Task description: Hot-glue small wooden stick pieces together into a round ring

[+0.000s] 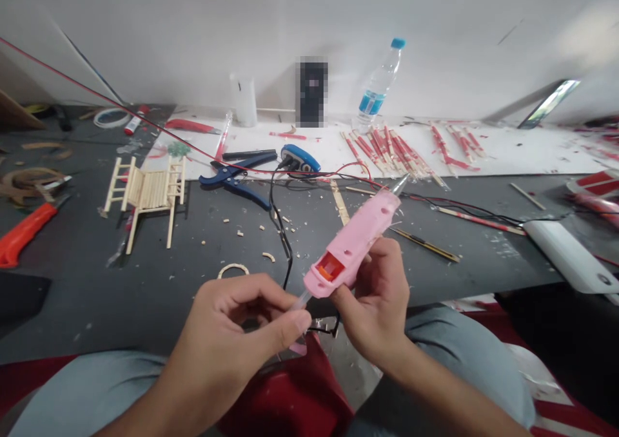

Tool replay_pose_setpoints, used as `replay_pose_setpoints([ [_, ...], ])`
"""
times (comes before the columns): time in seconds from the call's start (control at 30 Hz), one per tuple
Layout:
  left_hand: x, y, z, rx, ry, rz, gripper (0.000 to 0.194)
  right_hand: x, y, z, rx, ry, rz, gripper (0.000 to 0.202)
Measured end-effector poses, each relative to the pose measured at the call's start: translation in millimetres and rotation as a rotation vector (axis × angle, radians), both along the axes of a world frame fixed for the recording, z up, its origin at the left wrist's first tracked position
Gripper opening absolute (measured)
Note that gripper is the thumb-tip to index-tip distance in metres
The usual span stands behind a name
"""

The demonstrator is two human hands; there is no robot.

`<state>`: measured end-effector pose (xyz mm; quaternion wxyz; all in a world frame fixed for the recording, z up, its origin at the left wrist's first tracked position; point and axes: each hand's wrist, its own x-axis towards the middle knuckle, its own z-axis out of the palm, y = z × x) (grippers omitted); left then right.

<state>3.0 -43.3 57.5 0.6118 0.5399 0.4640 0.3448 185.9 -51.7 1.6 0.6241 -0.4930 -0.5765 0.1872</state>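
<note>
A pink hot glue gun [360, 237] is in my right hand [380, 295], its metal nozzle pointing up and away to the right. The fingers wrap round its handle, which is mostly hidden. From the back of the gun sticks a clear glue stick [304, 300]. My left hand [246, 324] pinches that stick between thumb and forefinger, just behind the gun. Ahead on the grey table [232, 256], a small chair-like frame of wooden sticks [153, 189] stands to the left. A small wooden ring [233, 270] lies just beyond my left hand.
Blue-handled cutters [236, 182] and a blue device [300, 158] with cables lie mid-table. Behind are a bottle [377, 89], bundles of red-wrapped sticks [387, 150] and a white cylinder [244, 100]. An orange-handled tool [26, 231] sits left, a white power bank [570, 256] right.
</note>
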Motion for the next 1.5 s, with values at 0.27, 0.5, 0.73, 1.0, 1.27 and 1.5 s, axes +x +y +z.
replay_pose_setpoints([
  [0.27, -5, -5, -0.2, 0.109, 0.034, -0.115, 0.035, 3, -4, 8.4, -0.136, 0.013, 0.068, 0.029],
  [0.5, -18, 6, 0.9, 0.394, -0.251, 0.41, 0.043, 12, -6, 27.5, -0.477, 0.81, 0.554, 0.025],
  [0.73, -47, 56, -0.4, 0.705, 0.516, 0.395, 0.016, 19, -6, 28.8, -0.501, 0.89, 0.662, 0.016],
  [1.0, -69, 104, -22.6, 0.641, 1.079, 0.07, 0.034, 20, -10, 23.7, -0.622, 0.663, 0.495, 0.03],
  [1.27, -79, 116, -33.2, 0.615, 1.112, -0.003, 0.037, 15, -13, 23.7, -0.588, 0.352, 0.302, 0.038],
  [1.5, -83, 123, -40.5, 0.615, 1.122, -0.084, 0.04, 11, -13, 25.3, -0.612, 0.303, 0.278, 0.032],
])
